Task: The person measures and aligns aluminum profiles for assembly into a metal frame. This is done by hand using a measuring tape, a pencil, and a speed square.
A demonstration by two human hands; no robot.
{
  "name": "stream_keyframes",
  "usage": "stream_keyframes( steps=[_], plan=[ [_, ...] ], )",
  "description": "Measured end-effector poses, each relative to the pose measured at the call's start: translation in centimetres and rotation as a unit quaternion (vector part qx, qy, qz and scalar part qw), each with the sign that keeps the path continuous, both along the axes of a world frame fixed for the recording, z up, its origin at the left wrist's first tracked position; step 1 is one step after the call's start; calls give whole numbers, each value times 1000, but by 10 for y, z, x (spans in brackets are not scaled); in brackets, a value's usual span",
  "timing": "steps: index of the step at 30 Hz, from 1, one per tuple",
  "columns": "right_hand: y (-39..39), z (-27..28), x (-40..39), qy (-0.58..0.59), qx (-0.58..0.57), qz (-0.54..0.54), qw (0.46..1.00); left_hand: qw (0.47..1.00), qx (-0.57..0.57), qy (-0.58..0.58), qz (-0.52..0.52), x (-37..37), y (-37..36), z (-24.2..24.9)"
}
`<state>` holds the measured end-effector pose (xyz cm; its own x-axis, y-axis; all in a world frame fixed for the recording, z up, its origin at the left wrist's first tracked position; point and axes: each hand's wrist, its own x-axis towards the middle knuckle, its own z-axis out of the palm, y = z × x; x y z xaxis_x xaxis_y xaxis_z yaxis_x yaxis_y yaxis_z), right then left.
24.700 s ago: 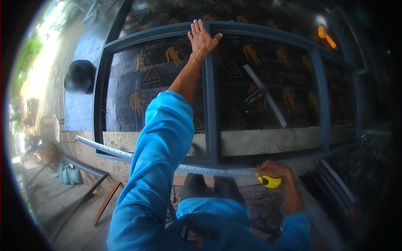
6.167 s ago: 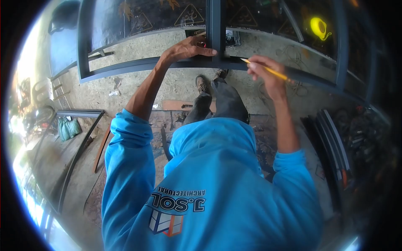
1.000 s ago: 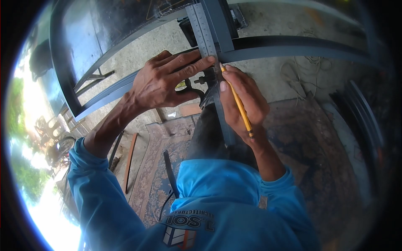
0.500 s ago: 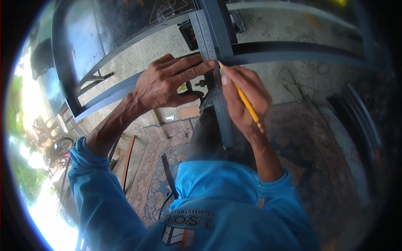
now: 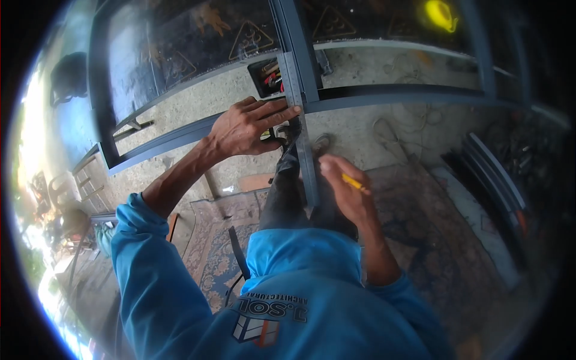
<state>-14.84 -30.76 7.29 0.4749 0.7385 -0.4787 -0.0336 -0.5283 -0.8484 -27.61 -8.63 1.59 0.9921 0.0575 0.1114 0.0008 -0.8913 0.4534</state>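
My left hand [image 5: 243,129] presses a combination square [image 5: 307,165] against the dark grey metal frame [image 5: 360,101]. Its fingers lie across the frame rail, with one fingertip on the ruled blade; the thumb is lower, by the square's head, which the hand partly hides. The blade runs along the upright bar [image 5: 298,48] and extends down toward my legs. In my right hand [image 5: 350,189] is a yellow pencil [image 5: 355,182], held below the rail and to the right of the blade. The fingers cover the pencil's front part, so its tip is hidden.
Beyond the rail, a black tool box [image 5: 264,77] with red-handled tools sits on the concrete floor. A patterned rug [image 5: 414,222] lies around my legs. Dark metal profiles [image 5: 495,174] are stacked at the right, and a cord [image 5: 414,120] lies on the floor.
My right hand has drawn the pencil down and back from the blade's edge at the rail. The left hand still holds the square there. The view has shifted slightly.
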Motion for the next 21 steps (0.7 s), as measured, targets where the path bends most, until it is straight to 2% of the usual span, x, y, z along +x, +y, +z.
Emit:
stream_keyframes(
  steps=[3, 5, 7, 8, 10, 12, 14, 16, 17, 18, 19, 20, 21],
  plan=[
    [-24, -37, -32, -54, -48, 63, 995, 999, 15, 35, 16, -6, -5, 9],
    [-18, -34, -37, 130, -18, -44, 990, 999, 19, -10, 41, -15, -22, 13],
    [-12, -4, -30, 79, -21, -48, 995, 996, 14, -58, 73, -17, -33, 23],
    [-8, 9, -32, 46, -30, -65, 996, 994, -2, -32, 108, -20, -42, 31],
    [-12, 20, -13, -20, 9, 26, 999, 984, -14, -78, 157, -19, -48, 51],
    [4, 39, 16, 4, -7, -63, 998, 955, -68, -165, 236, -6, -46, 69],
    [33, 25, 68, -104, 41, -96, 989, 900, -143, -184, 367, 12, -28, 66],
    [77, -1, 134, -197, 68, -119, 971, 852, -247, -76, 455, 39, 12, 55],
    [102, -34, 173, -435, 153, -77, 884, 813, -286, -101, 497, 55, 30, 41],
    [125, -34, 198, -342, 82, -93, 931, 806, -279, -102, 511, 71, 45, 30],
    [144, -58, 229, -428, 117, -86, 892, 820, -232, -87, 515, 85, 57, 21],
    [159, -59, 252, -447, 39, -50, 892, 832, -182, -75, 519, 100, 72, 16],
    [169, -54, 268, -482, 55, -51, 873, 824, -179, -66, 533, 110, 78, 11]
  ],
)
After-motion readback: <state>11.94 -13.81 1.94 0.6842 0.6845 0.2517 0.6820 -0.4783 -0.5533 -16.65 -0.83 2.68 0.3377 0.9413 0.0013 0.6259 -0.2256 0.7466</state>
